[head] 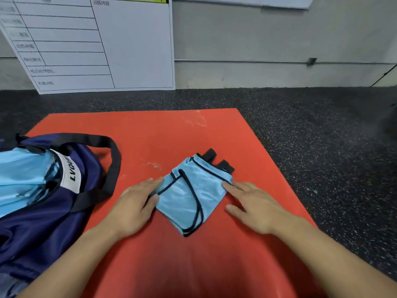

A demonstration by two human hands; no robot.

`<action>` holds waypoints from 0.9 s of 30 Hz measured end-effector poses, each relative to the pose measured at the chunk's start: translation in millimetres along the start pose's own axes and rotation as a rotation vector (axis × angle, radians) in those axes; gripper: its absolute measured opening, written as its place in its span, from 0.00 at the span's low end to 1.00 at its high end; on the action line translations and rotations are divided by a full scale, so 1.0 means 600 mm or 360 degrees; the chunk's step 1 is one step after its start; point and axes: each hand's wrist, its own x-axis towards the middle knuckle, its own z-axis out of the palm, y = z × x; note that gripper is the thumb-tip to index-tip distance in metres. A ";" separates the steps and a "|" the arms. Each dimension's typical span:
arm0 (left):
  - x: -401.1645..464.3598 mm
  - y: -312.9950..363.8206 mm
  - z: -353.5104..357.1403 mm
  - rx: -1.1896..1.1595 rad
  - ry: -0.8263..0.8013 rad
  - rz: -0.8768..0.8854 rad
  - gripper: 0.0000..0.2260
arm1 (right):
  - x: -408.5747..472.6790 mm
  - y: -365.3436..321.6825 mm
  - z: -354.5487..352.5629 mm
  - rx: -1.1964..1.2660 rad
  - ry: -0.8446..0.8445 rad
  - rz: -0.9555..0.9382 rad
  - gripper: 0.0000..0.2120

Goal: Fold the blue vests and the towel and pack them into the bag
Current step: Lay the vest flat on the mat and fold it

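Observation:
A light blue vest (194, 194) with dark trim and two black tabs lies folded into a small diamond on the red mat (176, 134). My left hand (133, 205) lies flat at the vest's left edge, fingertips touching the fabric. My right hand (255, 205) lies flat at its right edge, fingers straight and touching the cloth. The navy bag (43, 216) with black straps lies open at the left, with light blue fabric (23, 175) inside it. No towel can be made out.
The red mat lies on dark speckled flooring (322, 136). A white board (96, 44) with a printed table leans against the grey wall behind the mat. The bag covers the mat's left side.

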 end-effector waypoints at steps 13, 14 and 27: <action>-0.098 0.079 -0.016 -0.0017 -0.0071 0.0344 0.20 | -0.032 -0.004 0.025 0.0347 0.0173 -0.0533 0.27; -0.100 0.082 -0.018 -0.0021 -0.0075 0.0369 0.19 | -0.038 -0.006 0.027 0.0379 0.0202 -0.0568 0.25; -0.070 0.094 -0.015 -0.0326 -0.0094 0.0281 0.41 | -0.044 -0.001 0.008 0.1582 0.0074 -0.0332 0.10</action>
